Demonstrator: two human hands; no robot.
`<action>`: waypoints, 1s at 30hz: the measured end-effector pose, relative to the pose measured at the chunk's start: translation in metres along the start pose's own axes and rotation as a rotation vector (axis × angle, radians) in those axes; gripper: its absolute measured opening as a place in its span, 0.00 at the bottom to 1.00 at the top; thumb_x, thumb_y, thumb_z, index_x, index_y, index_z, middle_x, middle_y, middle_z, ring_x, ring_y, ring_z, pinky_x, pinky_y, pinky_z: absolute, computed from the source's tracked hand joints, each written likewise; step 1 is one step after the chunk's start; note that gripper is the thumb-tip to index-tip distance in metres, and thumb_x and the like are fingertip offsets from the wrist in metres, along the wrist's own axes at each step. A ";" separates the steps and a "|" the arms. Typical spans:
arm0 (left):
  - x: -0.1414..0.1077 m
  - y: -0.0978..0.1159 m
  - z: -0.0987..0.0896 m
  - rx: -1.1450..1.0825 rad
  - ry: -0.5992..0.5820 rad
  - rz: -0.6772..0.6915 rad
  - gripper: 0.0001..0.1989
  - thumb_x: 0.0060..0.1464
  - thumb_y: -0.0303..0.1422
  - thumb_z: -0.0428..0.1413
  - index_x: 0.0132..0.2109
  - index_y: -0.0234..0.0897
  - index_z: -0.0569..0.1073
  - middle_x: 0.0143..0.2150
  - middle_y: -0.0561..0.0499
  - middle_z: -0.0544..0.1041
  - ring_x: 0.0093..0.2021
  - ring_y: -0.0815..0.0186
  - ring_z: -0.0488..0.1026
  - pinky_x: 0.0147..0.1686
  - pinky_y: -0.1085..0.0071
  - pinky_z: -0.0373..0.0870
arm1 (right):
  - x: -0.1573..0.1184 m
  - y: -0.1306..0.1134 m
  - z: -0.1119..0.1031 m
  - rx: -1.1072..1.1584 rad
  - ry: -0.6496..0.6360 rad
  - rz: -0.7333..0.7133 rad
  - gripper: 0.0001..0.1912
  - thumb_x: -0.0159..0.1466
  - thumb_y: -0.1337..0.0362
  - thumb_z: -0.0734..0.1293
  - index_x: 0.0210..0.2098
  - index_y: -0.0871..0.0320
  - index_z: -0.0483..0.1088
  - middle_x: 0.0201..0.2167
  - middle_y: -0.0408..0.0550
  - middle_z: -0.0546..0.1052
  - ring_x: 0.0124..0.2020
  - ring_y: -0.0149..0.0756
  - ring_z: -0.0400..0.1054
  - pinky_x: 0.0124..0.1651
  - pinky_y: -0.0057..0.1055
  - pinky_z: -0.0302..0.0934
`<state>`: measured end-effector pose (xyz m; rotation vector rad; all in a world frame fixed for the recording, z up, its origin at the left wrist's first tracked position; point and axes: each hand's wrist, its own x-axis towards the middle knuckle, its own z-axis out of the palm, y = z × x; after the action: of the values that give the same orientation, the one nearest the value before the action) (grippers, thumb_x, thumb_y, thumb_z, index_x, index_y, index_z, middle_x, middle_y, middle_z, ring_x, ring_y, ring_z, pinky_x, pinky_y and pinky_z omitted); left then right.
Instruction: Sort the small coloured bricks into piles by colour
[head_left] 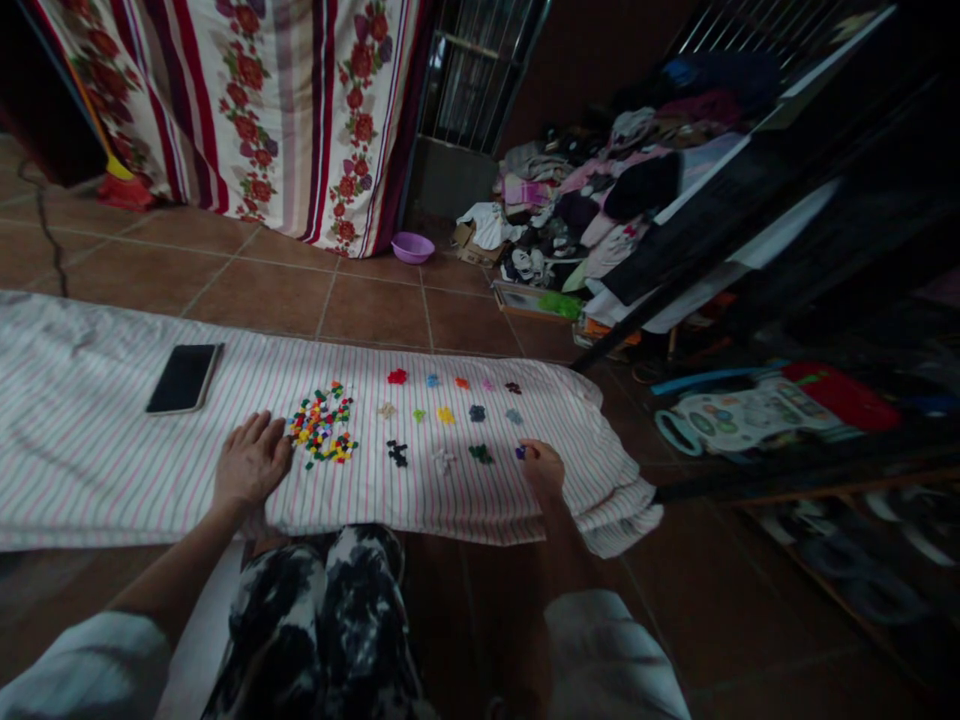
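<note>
My left hand [253,460] lies flat on the striped cloth, fingers stretched out, at the left edge of a mixed pile of small coloured pieces [322,425]. At the right, my right hand [543,468] is closed in a pinch over a few dark blue pieces [520,453], with a blue one showing at the fingertips. Between the hands, pieces sit in small heaps sorted by colour, among them a red heap [397,377], a yellow heap [445,415], a black heap [397,453], a white heap [444,461] and a dark green heap [481,455].
A dark-screened tablet or phone [184,379] lies on the striped cloth [97,430] at the left. Beyond, a purple basin [413,247] stands on the tiled floor near a floral curtain [277,120]. Clothes [577,190] are heaped behind, and a shelf frame stands at the right.
</note>
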<state>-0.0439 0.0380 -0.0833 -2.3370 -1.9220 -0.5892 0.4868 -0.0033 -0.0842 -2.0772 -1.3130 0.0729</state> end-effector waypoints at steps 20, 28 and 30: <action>0.000 0.000 0.007 0.005 0.034 -0.034 0.23 0.62 0.39 0.43 0.56 0.31 0.72 0.62 0.33 0.70 0.66 0.47 0.62 0.62 0.50 0.60 | -0.006 0.015 0.005 0.047 -0.002 -0.214 0.18 0.54 0.54 0.60 0.32 0.56 0.77 0.36 0.56 0.81 0.40 0.46 0.76 0.51 0.46 0.68; 0.002 0.004 0.003 -0.015 0.031 -0.057 0.22 0.62 0.38 0.45 0.56 0.33 0.72 0.62 0.35 0.70 0.66 0.48 0.62 0.63 0.50 0.59 | -0.001 0.001 0.000 0.131 0.081 -0.215 0.19 0.57 0.49 0.61 0.28 0.55 0.77 0.33 0.53 0.82 0.37 0.45 0.76 0.48 0.43 0.69; 0.002 0.004 0.002 -0.022 0.028 -0.057 0.22 0.62 0.38 0.45 0.56 0.33 0.72 0.62 0.35 0.70 0.67 0.48 0.62 0.63 0.50 0.59 | 0.001 -0.013 -0.001 0.114 0.108 -0.182 0.22 0.58 0.48 0.60 0.30 0.57 0.77 0.33 0.55 0.81 0.37 0.45 0.75 0.47 0.43 0.68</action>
<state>-0.0394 0.0393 -0.0840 -2.2806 -1.9863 -0.6480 0.4772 0.0001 -0.0759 -1.8330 -1.3921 -0.0434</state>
